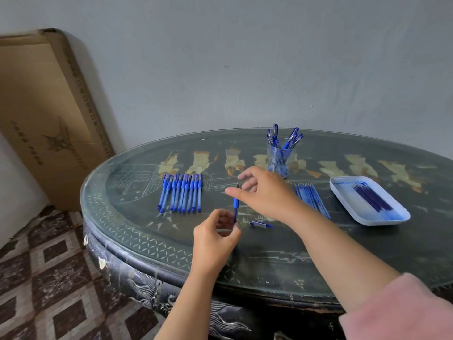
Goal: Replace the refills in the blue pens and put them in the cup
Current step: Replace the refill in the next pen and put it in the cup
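Left hand [215,231] grip pinches uncapped blue plastic pen [235,204] upright; right hand [264,192] grip slack, empty, above tip. Clear round cup [279,160] beyond grips holds several, likely done; capped blue pen row [182,192] left of grips waiting.

Your table [294,253] carries a glossy glass sheet over worn dark lacquer; the cup [279,160] is clear and shiny, the right-hand tray [343,190] smooth plastic, the upper-left box [41,106] matt cardboard.
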The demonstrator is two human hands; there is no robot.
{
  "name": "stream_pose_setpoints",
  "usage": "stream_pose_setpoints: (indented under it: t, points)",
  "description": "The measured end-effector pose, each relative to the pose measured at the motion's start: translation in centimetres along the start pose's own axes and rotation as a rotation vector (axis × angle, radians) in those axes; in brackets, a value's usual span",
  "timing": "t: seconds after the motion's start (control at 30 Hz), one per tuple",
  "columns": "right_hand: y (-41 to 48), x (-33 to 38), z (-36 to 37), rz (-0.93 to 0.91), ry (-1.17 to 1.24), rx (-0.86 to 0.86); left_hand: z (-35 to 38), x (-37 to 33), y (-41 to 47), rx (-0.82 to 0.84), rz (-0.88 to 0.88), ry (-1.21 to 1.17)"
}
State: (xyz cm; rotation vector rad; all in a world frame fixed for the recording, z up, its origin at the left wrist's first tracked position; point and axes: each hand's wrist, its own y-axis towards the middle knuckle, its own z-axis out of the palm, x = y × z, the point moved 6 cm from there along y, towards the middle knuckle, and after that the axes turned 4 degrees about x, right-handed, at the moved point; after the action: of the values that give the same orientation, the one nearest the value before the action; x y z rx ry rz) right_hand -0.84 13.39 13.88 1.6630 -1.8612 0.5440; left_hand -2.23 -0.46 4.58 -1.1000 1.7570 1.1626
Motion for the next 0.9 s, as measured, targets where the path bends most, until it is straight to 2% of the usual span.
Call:
stream_pose_setpoints:
  t: [0.07,0.23,0.37,0.5,0.63,0.8,0.9]
  points:
    - [-0.1,-0.3,0.3,-0.011,0.100,0.015,0.0,0.0,0.0,-0.002,-0.001,-0.002]
    - [-0.5,-0.7,0.4,-0.028,0.106,-0.143,0.0,-0.1,0.0,-0.003,0.009,-0.008]
    - [-0.4,-0.5,0.8,-0.050,0.194,-0.082,0.0,-0.1,0.0,-0.005,0.010,-0.009]
    - [-0.7,-0.7,0.6,-0.015,0.160,-0.213,0.0,-0.1,0.0,0.003,0.011,-0.003]
    - [-0.6,-0.8,1.2,-0.014,0.285,-0.090,0.0,-0.1,0.0,-0.003,0.006,-0.003]
    - [-0.8,-0.7,1.2,-0.001,0.275,-0.191,0.0,-0.1,0.0,-0.001,0.023,0.006]
    - [-0.6,-0.7,1.7,-0.009,0.384,-0.074,0.0,0.0,0.1,-0.001,0.022,-0.001]
